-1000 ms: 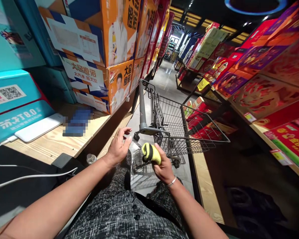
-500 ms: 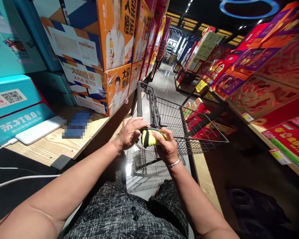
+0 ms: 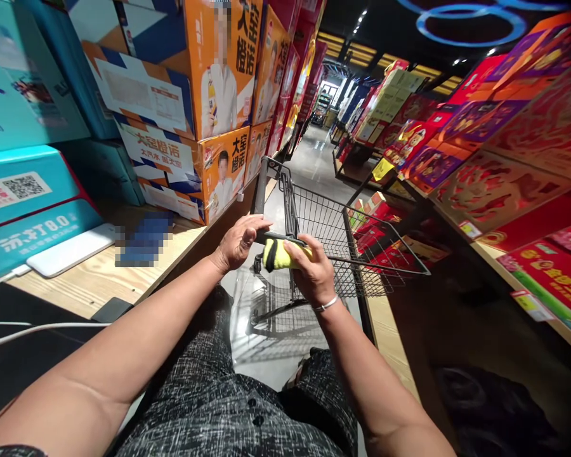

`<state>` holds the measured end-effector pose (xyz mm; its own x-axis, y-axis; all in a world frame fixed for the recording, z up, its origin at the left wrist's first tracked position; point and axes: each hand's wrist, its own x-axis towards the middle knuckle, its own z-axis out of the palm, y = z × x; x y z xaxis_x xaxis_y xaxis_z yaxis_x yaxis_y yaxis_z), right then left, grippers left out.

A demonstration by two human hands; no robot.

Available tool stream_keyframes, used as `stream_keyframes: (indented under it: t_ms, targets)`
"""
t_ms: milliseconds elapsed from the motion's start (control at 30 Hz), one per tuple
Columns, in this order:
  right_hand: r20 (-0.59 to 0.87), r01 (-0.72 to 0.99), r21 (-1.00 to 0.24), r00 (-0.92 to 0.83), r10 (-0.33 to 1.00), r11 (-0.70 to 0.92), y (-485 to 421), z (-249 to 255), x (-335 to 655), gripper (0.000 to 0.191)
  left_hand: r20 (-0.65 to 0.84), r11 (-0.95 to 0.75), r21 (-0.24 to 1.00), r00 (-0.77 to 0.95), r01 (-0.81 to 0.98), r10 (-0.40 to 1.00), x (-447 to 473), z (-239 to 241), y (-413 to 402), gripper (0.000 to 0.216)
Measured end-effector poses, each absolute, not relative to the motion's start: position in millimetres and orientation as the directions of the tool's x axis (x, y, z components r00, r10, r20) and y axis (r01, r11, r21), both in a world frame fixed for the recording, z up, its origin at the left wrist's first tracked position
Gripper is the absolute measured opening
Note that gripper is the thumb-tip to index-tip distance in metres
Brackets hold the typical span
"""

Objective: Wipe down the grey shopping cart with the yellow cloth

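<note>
My right hand [image 3: 316, 273] is closed around a folded, fuzzy yellow cloth [image 3: 280, 255] with a black stripe. The cloth rests at the dark handle [image 3: 285, 237] of a shopping cart [image 3: 321, 206], and the fingers cover its right part. Just left of the cloth, my left hand [image 3: 238, 244] is open, its fingers stretched toward the handle and its thumb raised. A small gap shows between this hand and the cloth. Whether its fingertips touch the handle I cannot tell.
On the left wooden shelf [image 3: 124, 279] lie a white power bank [image 3: 71, 251] with a cable and a blurred blue item [image 3: 145, 241]. Orange drink cartons [image 3: 226, 168] and turquoise boxes [image 3: 42, 222] stand behind them. Red gift boxes [image 3: 514, 184] fill the right shelves. An aisle runs ahead.
My left hand has drawn back to the left, away from the cloth. My right hand and the cloth have shifted slightly left and up, with the hand still gripping the cloth.
</note>
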<state>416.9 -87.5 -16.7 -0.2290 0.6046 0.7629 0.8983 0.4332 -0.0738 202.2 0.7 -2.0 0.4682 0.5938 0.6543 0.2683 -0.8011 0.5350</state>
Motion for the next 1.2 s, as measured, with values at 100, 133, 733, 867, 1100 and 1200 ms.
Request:
stream_keyframes:
  t_ms: [100,133,733,867,1100,1200]
  targets:
    - [0.729,0.882,-0.031,-0.302,0.614,0.471,-63,-9,402,0.04,0.665,-0.825,0.486,0.491,0.287,0.563,202,-2,6,0.086]
    - [0.714,0.883,-0.017,-0.317,0.624,0.468,-58,-10,404,0.04,0.668,-0.832,0.467,0.498,0.298,0.553,202,-3,8,0.08]
    - [0.715,0.917,-0.042,-0.25,0.653,0.397,-65,-20,459,0.038,0.512,-0.732,-0.018,0.635,0.681,0.578,254,13,-18,0.057]
    - [0.586,0.909,-0.014,-0.33,0.74,0.416,-59,-47,475,0.041,0.475,-0.754,-0.083,0.691,0.651,0.545,252,10,-9,0.048]
    - [0.692,0.969,-0.075,-0.121,0.712,0.236,-85,-63,550,0.045,0.511,-0.765,-0.029,0.667,0.644,0.542,247,10,4,0.044]
    - [0.735,0.965,-0.149,-0.038,0.677,0.216,-71,-48,549,0.045,0.541,-0.763,-0.008,0.644,0.647,0.541,249,9,10,0.043]
